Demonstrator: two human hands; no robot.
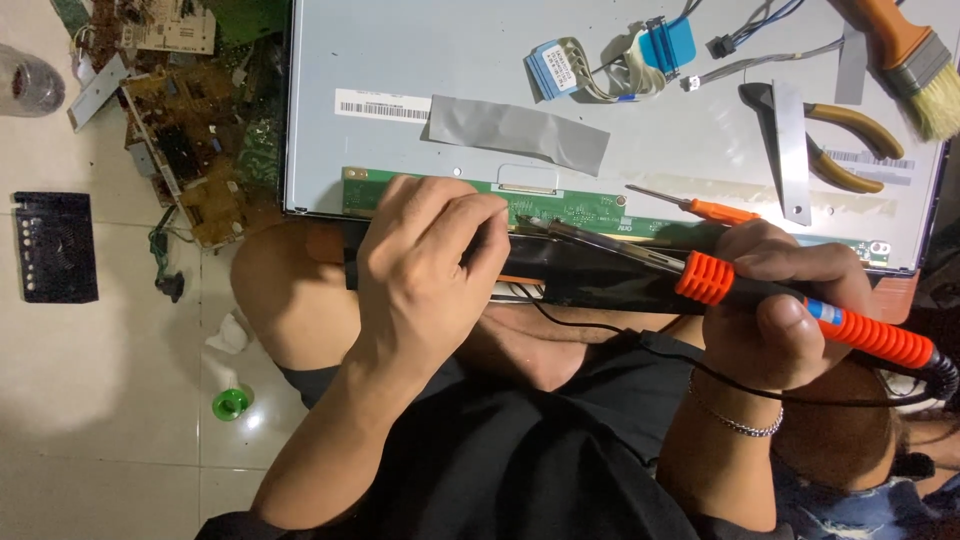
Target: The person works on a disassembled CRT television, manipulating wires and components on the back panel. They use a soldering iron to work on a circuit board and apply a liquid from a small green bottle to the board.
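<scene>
**Soldering along the panel's edge board**

My right hand [775,315] grips the orange-handled soldering iron [800,305], its tip resting on the narrow green circuit board [580,210] at the near edge of the grey display panel [400,60]. My left hand [430,265] is curled, fingertips pinched at the board just beside the tip; what they pinch I cannot tell. I should keep the tip low and steady. A small screwdriver [690,207] lies close behind the tip; pliers [840,140] and brush [915,60] lie farther back.
</scene>
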